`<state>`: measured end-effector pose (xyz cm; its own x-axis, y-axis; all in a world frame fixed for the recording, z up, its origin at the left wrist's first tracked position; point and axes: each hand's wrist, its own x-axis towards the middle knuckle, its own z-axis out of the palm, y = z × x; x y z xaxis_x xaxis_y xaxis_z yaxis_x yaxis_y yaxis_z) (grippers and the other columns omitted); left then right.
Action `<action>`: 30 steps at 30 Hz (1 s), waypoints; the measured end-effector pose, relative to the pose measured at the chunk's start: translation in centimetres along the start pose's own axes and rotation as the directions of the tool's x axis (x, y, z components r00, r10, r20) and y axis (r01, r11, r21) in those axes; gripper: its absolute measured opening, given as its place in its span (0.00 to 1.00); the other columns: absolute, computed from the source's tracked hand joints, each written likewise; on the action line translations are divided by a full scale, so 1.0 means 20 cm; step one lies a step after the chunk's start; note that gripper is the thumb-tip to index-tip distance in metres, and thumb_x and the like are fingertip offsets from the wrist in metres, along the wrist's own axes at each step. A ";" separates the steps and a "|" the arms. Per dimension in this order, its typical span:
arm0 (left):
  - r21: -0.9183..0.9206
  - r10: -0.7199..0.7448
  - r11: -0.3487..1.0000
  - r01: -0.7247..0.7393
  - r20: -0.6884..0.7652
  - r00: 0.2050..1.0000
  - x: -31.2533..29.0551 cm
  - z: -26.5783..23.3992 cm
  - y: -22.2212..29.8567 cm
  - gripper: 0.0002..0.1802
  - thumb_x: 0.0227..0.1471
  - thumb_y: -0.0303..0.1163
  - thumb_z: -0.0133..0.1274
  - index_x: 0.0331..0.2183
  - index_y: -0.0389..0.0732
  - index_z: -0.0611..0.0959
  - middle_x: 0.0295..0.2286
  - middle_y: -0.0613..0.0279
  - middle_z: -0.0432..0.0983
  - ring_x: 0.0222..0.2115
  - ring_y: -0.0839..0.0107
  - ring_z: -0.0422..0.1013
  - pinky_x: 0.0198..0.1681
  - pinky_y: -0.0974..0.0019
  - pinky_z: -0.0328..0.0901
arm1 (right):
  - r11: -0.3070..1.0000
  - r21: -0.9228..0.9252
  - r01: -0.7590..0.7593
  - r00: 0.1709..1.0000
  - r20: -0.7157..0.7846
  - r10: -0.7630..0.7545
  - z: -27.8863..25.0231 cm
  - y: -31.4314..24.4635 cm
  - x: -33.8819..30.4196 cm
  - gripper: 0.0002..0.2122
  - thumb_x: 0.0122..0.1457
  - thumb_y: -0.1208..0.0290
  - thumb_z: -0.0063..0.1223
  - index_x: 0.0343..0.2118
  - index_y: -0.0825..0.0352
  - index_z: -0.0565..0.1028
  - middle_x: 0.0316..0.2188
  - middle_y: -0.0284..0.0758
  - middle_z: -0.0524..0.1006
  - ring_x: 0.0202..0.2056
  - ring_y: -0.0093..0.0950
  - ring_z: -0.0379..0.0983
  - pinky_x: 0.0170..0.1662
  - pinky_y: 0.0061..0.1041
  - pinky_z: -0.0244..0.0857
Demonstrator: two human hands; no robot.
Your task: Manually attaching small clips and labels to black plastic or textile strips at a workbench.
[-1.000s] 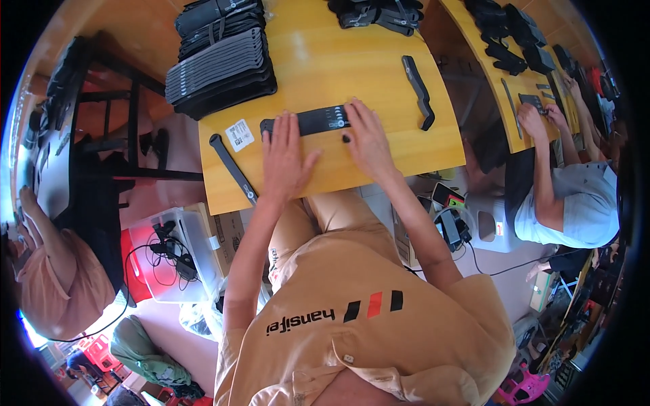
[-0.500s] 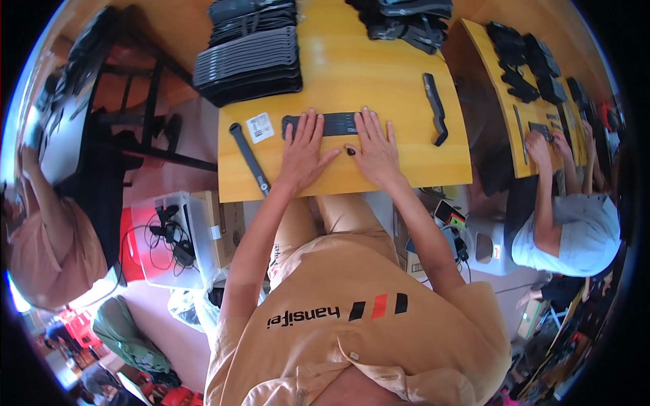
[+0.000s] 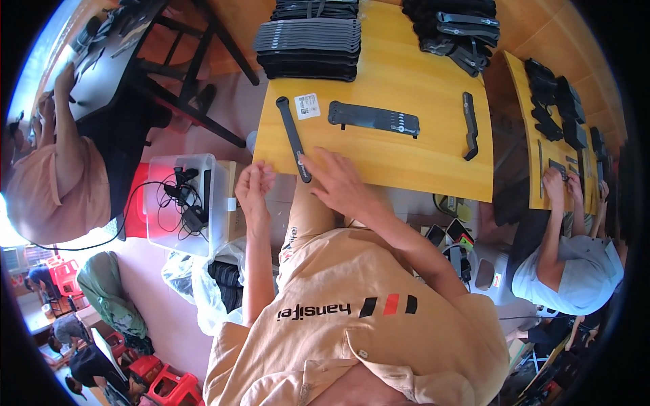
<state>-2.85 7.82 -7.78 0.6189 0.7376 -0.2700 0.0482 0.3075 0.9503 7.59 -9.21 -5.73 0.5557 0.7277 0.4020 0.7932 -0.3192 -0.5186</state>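
Note:
A single dark grey strap (image 3: pixel 291 128) with rounded ends lies slantwise near the table's left side, its near end by the front edge. My right hand (image 3: pixel 342 181) reaches across to that near end, its fingers stretched out at the strap's edge. Just off the table's left front corner is my left hand (image 3: pixel 254 189), fingers curled in; whatever they may hold is hidden. A flat row of dark straps (image 3: pixel 374 120) lies side by side mid-table, untouched, with small black tabs poking out below. Beside it is a white printed label (image 3: pixel 307 106).
A tall stack of straps (image 3: pixel 308 44) stands at the back left of the table (image 3: pixel 406 166); a looser pile (image 3: pixel 467 34) sits back right. One bent black strap (image 3: pixel 470 126) lies at the right. A clear bin with cables (image 3: pixel 179 210) is on the floor. Other people work either side.
Both hands have left the row of straps, which now lies uncovered. They have moved left and toward me, to the single strap's near end and the table edge. The view has shifted.

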 end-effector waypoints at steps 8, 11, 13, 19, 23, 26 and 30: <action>-0.139 -0.312 0.921 0.365 0.297 0.902 -0.17 0.08 -0.11 0.19 0.56 0.42 0.42 0.38 0.34 0.73 0.30 0.60 0.75 0.29 0.72 0.71 0.33 0.71 0.66 | 0.979 0.060 0.197 0.969 -0.165 -0.185 0.14 0.06 0.01 0.16 0.47 0.77 0.52 0.42 0.69 0.71 0.37 0.39 0.72 0.36 0.33 0.68 0.39 0.27 0.65; -0.253 -0.350 0.845 0.472 0.405 0.844 -0.23 0.19 -0.05 0.19 0.55 0.43 0.44 0.37 0.35 0.75 0.29 0.60 0.75 0.28 0.75 0.72 0.31 0.73 0.66 | 0.946 0.305 0.108 0.963 -0.269 -0.023 0.05 -0.01 -0.01 0.13 0.42 0.81 0.57 0.35 0.70 0.75 0.33 0.37 0.73 0.33 0.33 0.69 0.35 0.27 0.66; -0.420 -0.268 0.744 0.520 0.526 0.807 -0.24 0.25 -0.01 0.18 0.56 0.41 0.44 0.37 0.35 0.76 0.30 0.61 0.74 0.29 0.76 0.71 0.32 0.74 0.66 | 0.936 0.347 0.053 0.964 -0.262 0.042 -0.02 -0.05 -0.05 0.13 0.40 0.81 0.59 0.33 0.70 0.76 0.32 0.36 0.73 0.33 0.33 0.69 0.34 0.26 0.66; -0.319 -0.216 0.843 0.434 0.539 0.814 -0.26 0.33 0.05 0.13 0.53 0.35 0.48 0.36 0.34 0.76 0.28 0.61 0.76 0.26 0.76 0.73 0.30 0.78 0.69 | 0.818 0.567 -0.098 0.950 -0.191 0.247 -0.21 -0.08 -0.09 0.11 0.41 0.83 0.58 0.31 0.69 0.77 0.28 0.36 0.74 0.30 0.30 0.71 0.31 0.23 0.66; -0.245 -0.207 0.901 0.359 0.485 0.850 -0.30 0.37 0.12 0.13 0.52 0.33 0.50 0.35 0.33 0.76 0.27 0.60 0.76 0.25 0.75 0.74 0.29 0.77 0.70 | 0.815 0.572 -0.097 0.973 -0.120 0.200 -0.31 -0.04 -0.11 0.09 0.44 0.85 0.54 0.31 0.70 0.76 0.28 0.37 0.74 0.26 0.29 0.72 0.29 0.21 0.66; -0.185 -0.206 0.929 0.320 0.459 0.864 -0.32 0.39 0.13 0.12 0.51 0.31 0.52 0.35 0.33 0.77 0.27 0.60 0.76 0.25 0.75 0.74 0.29 0.76 0.70 | 0.845 0.528 -0.088 0.981 -0.099 0.165 -0.35 -0.06 -0.11 0.08 0.45 0.85 0.53 0.30 0.70 0.76 0.27 0.37 0.74 0.26 0.29 0.72 0.28 0.22 0.66; -0.120 -0.198 0.957 0.266 0.404 0.893 -0.34 0.41 0.13 0.10 0.49 0.30 0.54 0.33 0.33 0.78 0.27 0.61 0.76 0.25 0.76 0.73 0.29 0.75 0.70 | 0.878 0.475 -0.062 0.988 -0.098 0.123 -0.37 -0.05 -0.11 0.06 0.44 0.85 0.54 0.28 0.71 0.75 0.25 0.38 0.74 0.25 0.30 0.72 0.27 0.22 0.66</action>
<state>-0.55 -1.32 -2.13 0.8598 0.3555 -0.3665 0.1167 0.5619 0.8189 7.43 -14.99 -0.64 0.6709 0.6195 0.4075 0.5432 -0.0366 -0.8388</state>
